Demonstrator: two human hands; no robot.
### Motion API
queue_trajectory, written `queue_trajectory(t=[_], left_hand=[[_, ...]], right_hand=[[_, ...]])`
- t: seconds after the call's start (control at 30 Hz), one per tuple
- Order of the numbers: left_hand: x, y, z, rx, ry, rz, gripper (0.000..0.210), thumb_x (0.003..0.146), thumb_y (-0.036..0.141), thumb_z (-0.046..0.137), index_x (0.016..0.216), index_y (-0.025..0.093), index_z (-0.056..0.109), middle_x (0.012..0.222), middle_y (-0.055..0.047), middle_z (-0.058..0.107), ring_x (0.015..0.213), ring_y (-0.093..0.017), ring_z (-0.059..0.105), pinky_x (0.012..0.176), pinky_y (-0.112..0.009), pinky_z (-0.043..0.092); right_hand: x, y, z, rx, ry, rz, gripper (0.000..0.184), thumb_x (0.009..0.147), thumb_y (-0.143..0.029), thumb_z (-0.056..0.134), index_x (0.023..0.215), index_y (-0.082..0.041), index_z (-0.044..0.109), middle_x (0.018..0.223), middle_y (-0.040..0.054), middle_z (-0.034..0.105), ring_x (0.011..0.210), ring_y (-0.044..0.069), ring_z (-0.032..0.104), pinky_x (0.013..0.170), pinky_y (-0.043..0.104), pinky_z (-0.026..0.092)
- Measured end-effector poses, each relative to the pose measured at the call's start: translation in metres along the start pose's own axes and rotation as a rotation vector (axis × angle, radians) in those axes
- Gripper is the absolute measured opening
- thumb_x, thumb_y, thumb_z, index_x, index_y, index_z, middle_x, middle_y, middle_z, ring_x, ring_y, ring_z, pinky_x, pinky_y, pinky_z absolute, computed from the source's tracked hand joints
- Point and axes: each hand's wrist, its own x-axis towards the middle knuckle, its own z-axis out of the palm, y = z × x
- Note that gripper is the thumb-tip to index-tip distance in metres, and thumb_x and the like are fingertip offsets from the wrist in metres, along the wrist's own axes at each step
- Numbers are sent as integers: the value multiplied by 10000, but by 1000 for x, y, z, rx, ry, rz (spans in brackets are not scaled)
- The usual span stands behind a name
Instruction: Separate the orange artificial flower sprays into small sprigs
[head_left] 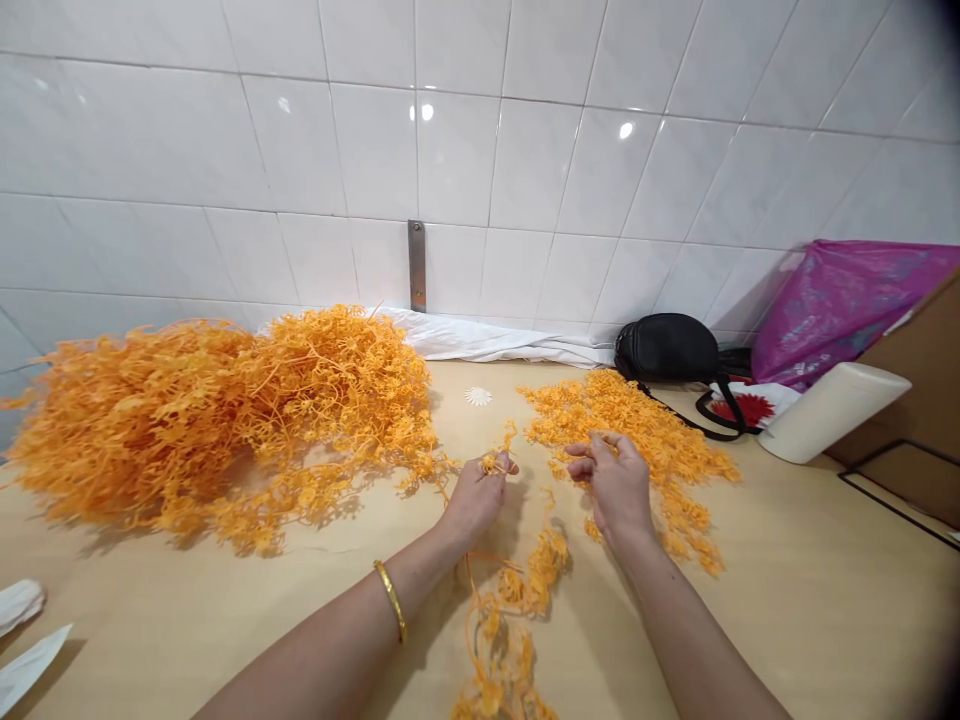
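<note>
A glossy, white-tiled wall point(555, 180), faintly veined with grey, fills the upper half of the frame. Small bright light reflections point(626, 130) dot it toward the top. A metal strip point(417, 265) stands upright against it near the centre. A white cloth point(495, 342) runs along its foot; a light tan tabletop point(810, 600) spreads across the lower half.

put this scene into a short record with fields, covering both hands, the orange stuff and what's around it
left hand: pinching a small orange sprig
right hand: fingers curled by the smaller orange pile; cannot tell whether it holds anything
left forearm: gold bangle
larger orange pile: left side of the table
orange strands: on the table between the forearms
far right: black pouch, white cylinder, purple bag
backdrop: white tiled wall
</note>
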Motion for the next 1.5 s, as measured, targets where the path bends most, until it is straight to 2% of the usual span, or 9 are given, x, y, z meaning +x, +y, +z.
queue_trajectory(t=[0.37,0.6,0.73,0.97,1.1,1.2,1.27,1.33,1.5], left_hand=[[4,-2,-4,32,-117,-68,116,697,270,487,733,171,535,341,89,269,284,-46,167,323,-195,142],[0,4,-6,-43,-185,-75,246,638,378,604,648,153,508,393,85,291,338,-27,215,374,-190,162],[0,7,-1,-87,-128,-87,257,583,354,651,606,137,515,375,84,282,350,-25,201,386,-201,144],[-6,7,-1,-14,-193,-175,221,617,319,603,549,147,483,359,84,258,334,-28,184,368,-204,127],[-5,8,-1,54,-154,-239,215,625,323,601,584,156,471,372,89,258,335,-28,177,366,-198,128],[-3,8,0,55,-162,-242,212,631,296,599,565,155,455,367,93,241,332,-23,167,366,-197,120],[-2,8,1,43,-228,-232,223,641,280,589,535,157,436,355,96,211,325,-20,139,362,-202,98],[-2,8,1,25,-277,-226,222,652,280,580,540,162,428,352,96,212,319,-21,129,356,-205,87],[-4,5,0,81,-277,-222,232,635,292,598,550,166,423,371,88,254,311,-19,147,348,-201,82]], right_hand=[[-13,-2,6,-103,-484,24,401,636,-380,615,982,-182,581,607,-39,488,530,80,437,536,223,358],[-25,4,14,-197,-678,-156,227,745,-372,524,687,-159,577,650,-5,532,626,106,476,588,218,362],[-26,17,20,-174,-537,-145,315,739,-413,522,553,-160,501,495,-43,419,479,72,372,479,201,304],[0,9,7,32,18,119,255,658,-421,567,673,-172,515,522,-41,473,398,64,400,404,202,307],[-6,-2,6,-31,-344,77,298,644,-400,589,823,-161,583,632,-30,501,426,46,396,436,204,315],[-22,-4,14,-146,-672,-36,277,707,-412,538,791,-158,610,616,-26,497,488,65,425,494,212,341],[-28,-3,18,-252,-758,-138,243,722,-384,532,700,-154,606,593,-15,516,543,90,458,542,224,362],[-27,2,19,-345,-690,-230,250,726,-361,528,590,-154,564,545,-15,504,552,103,459,549,230,362],[-2,12,5,-294,-112,-177,274,720,-411,510,582,-176,487,475,-43,418,443,91,391,440,222,316]])
